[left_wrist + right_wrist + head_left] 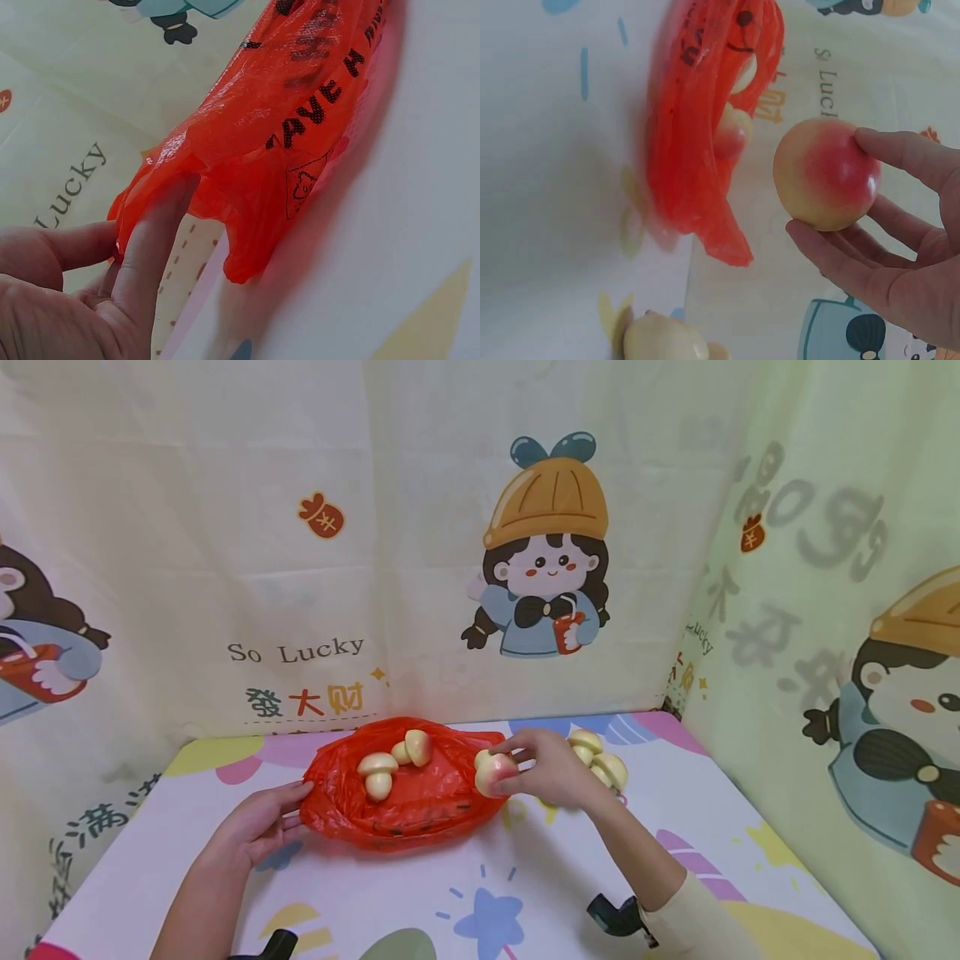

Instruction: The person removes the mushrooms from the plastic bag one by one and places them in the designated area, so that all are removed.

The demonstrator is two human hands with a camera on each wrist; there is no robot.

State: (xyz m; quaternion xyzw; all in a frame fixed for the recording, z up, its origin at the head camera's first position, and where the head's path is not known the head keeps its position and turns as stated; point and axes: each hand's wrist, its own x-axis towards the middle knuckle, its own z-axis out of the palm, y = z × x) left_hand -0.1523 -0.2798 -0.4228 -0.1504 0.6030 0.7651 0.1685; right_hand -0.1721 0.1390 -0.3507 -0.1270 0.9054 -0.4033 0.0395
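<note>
Right hand [551, 770] grasps a mushroom [493, 774] by its round cap, near the bag [435, 832]'s right side. Probably light, firm, slick; cap sides look the best hold. Left hand [257, 822] pinches the bag's left rim: thin, limp, likely tears easily. Bag print: "AVE" legible. Backdrop [420, 527]: "So Lucky", "發大财".

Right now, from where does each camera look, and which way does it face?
Head: on the head, facing forward and down at the red bag; left hand, right hand and forearms show.
Left wrist: on that wrist, facing the bag's edge; only the left hand shows.
Right wrist: on that wrist, facing the held mushroom and the bag; only the right hand shows.
Head and right wrist share the held mushroom.
</note>
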